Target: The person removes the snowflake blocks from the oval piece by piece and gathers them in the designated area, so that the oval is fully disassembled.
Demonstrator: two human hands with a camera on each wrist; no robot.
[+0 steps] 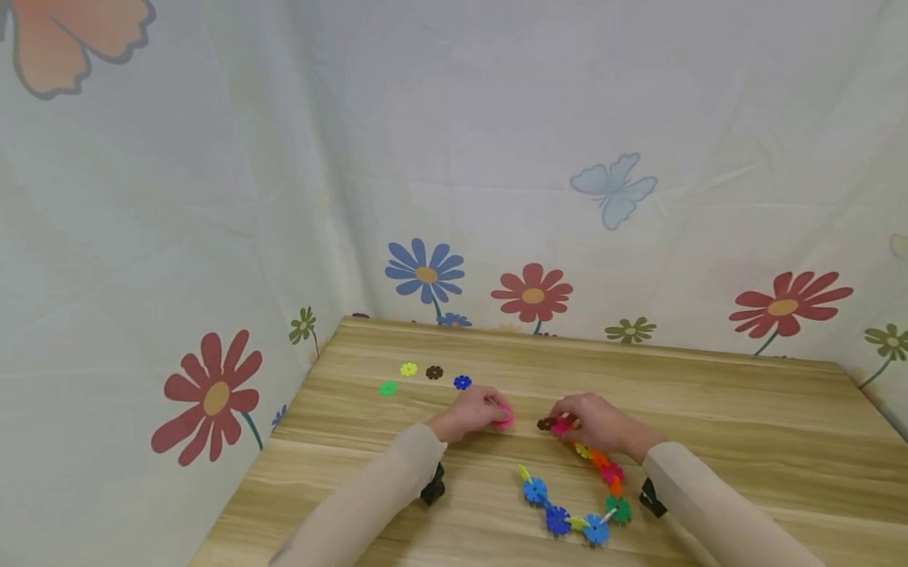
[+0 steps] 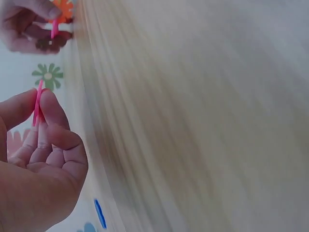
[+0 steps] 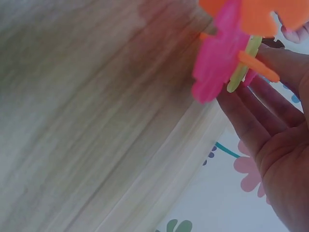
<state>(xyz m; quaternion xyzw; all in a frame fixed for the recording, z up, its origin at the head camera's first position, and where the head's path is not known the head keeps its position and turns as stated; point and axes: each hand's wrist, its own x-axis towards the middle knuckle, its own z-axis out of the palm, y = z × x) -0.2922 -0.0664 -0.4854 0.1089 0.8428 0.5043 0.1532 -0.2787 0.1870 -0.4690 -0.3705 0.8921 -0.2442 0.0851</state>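
My left hand pinches a pink notched plastic disc between thumb and index finger; in the left wrist view the disc is seen edge-on. Across a small gap, my right hand grips one end of a chain of interlocking flower-shaped discs. A brown disc forms the tip of that end, pointing toward the left hand. From there the chain curves over the wood through pink, orange, yellow, green and blue pieces. Its other end is a yellow disc, standing on edge. In the right wrist view, orange and pink discs partly cover the fingers.
Loose discs lie on the wooden table beyond the left hand: green, yellow, brown and blue. A flower-printed curtain borders the table at the back and left.
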